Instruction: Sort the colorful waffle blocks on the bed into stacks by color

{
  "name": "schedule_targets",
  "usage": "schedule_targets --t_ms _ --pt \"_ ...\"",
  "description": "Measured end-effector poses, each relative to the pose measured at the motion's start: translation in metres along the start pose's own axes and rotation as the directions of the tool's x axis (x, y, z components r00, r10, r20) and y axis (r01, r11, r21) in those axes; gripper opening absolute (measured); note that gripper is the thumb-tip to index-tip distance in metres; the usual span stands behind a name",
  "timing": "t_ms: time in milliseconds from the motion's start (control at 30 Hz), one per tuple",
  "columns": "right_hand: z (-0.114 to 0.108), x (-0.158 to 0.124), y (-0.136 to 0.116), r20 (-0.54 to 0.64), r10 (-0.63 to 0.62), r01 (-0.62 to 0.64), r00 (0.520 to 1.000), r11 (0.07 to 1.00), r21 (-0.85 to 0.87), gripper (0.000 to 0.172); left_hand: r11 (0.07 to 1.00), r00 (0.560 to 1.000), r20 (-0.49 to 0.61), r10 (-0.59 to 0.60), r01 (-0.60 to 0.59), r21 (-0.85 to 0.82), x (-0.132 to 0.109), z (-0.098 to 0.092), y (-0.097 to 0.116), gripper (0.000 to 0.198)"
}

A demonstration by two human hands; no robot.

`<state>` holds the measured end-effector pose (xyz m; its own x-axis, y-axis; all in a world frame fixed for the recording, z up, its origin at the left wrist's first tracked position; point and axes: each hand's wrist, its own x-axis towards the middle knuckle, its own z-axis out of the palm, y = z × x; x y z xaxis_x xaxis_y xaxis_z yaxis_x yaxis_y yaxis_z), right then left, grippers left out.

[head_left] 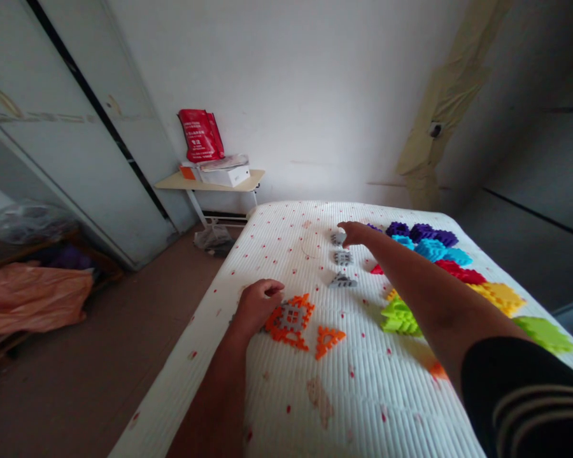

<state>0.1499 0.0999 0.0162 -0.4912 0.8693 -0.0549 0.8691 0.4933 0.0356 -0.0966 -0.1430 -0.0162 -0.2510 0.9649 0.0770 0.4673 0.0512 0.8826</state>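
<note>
My left hand [260, 305] rests at the left edge of a flat assembly of orange interlocking tiles [307, 308] around a grey square tile [292, 317]. Its fingers are curved, with a gap between thumb and forefinger. A loose orange triangular tile [329, 340] lies just right of the assembly. At the far end of a row of grey pieces, my right hand [353, 234] has its fingertips closed around the edge of a grey tile [337, 238]. Nearer in that row lie a grey square tile [343, 257] and grey triangular tiles [343, 280].
On the quilted bed cover [277, 407], piles of purple [423, 233], light blue [430, 249], red [461, 272], yellow [501, 296] and green tiles [400, 317] lie around my right arm. A small table [172, 182] with a red bag [200, 135] stands beyond the bed.
</note>
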Motion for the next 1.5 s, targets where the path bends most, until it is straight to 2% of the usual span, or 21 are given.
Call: schedule_targets --t_ms 100,200,267,333,433,533,600,700,767,833,900,967,1100,1300,1400,1500 --pt "-0.018 -0.013 -0.003 -0.021 -0.007 0.007 1.000 1.000 0.000 0.073 0.994 0.991 0.116 0.064 -0.074 0.085 -0.004 0.001 -0.001 0.021" --pt "-0.039 -0.033 -0.013 -0.051 -0.058 0.058 0.997 0.998 0.006 0.066 0.952 0.966 0.216 0.143 -0.194 0.239 -0.009 0.006 -0.001 0.029" --pt "-0.051 -0.050 -0.023 -0.066 -0.102 0.103 0.993 0.995 0.012 0.062 0.915 0.957 0.231 0.173 -0.244 0.323 -0.011 0.010 0.000 0.028" --pt "-0.061 -0.067 -0.032 -0.087 -0.166 0.169 0.982 0.985 0.029 0.059 0.906 0.958 0.220 0.182 -0.251 0.340 -0.012 0.013 0.001 0.022" --pt "-0.071 -0.087 -0.039 -0.123 -0.225 0.234 0.967 0.970 0.061 0.056 0.934 0.967 0.183 0.177 -0.224 0.280 -0.012 0.015 0.003 0.016" --pt "-0.079 -0.101 -0.037 -0.134 -0.173 0.184 0.976 0.980 0.078 0.053 0.975 0.978 0.176 0.109 -0.140 0.175 -0.011 0.013 0.005 0.009" --pt "-0.084 -0.107 -0.034 -0.152 -0.120 0.136 0.981 0.986 0.097 0.050 0.996 0.983 0.175 0.052 -0.064 0.062 -0.010 0.011 0.007 0.005" --pt "-0.088 -0.116 -0.031 -0.183 -0.069 0.098 0.981 0.983 0.156 0.046 0.982 0.993 0.114 0.010 0.012 -0.190 -0.007 0.006 0.010 0.011" --pt "-0.087 -0.121 -0.034 -0.190 -0.075 0.115 0.979 0.971 0.209 0.042 0.921 0.998 0.035 -0.044 0.054 -0.386 -0.005 0.004 0.010 0.016" --pt "-0.085 -0.125 -0.044 -0.185 -0.107 0.152 0.977 0.956 0.252 0.036 0.820 0.991 -0.010 -0.137 0.108 -0.562 -0.002 0.004 0.009 0.020" --pt "-0.081 -0.127 -0.060 -0.171 -0.152 0.195 0.974 0.940 0.278 0.032 0.717 0.977 -0.007 -0.213 0.152 -0.680 -0.001 0.006 0.008 0.024" --pt "-0.075 -0.128 -0.080 -0.153 -0.212 0.249 0.965 0.924 0.291 0.031 0.659 0.968 0.022 -0.250 0.187 -0.729 -0.001 0.009 0.008 0.027" --pt "-0.058 -0.129 -0.119 -0.174 -0.327 0.363 0.929 0.899 0.244 0.039 0.646 0.966 0.061 -0.253 0.216 -0.733 -0.004 0.015 0.008 0.030" --pt "-0.035 -0.126 -0.152 -0.257 -0.424 0.451 0.868 0.891 0.051 0.049 0.685 0.975 -0.005 -0.223 0.153 -0.713 -0.003 0.019 0.006 0.028" --pt "-0.030 -0.125 -0.162 -0.276 -0.465 0.482 0.841 0.876 -0.006 0.045 0.698 0.980 -0.032 -0.195 0.116 -0.707 -0.001 0.019 0.003 0.025" --pt "-0.027 -0.125 -0.171 -0.296 -0.466 0.482 0.834 0.876 -0.023 0.037 0.704 0.984 -0.043 -0.174 0.094 -0.704 0.000 0.020 0.002 0.023"
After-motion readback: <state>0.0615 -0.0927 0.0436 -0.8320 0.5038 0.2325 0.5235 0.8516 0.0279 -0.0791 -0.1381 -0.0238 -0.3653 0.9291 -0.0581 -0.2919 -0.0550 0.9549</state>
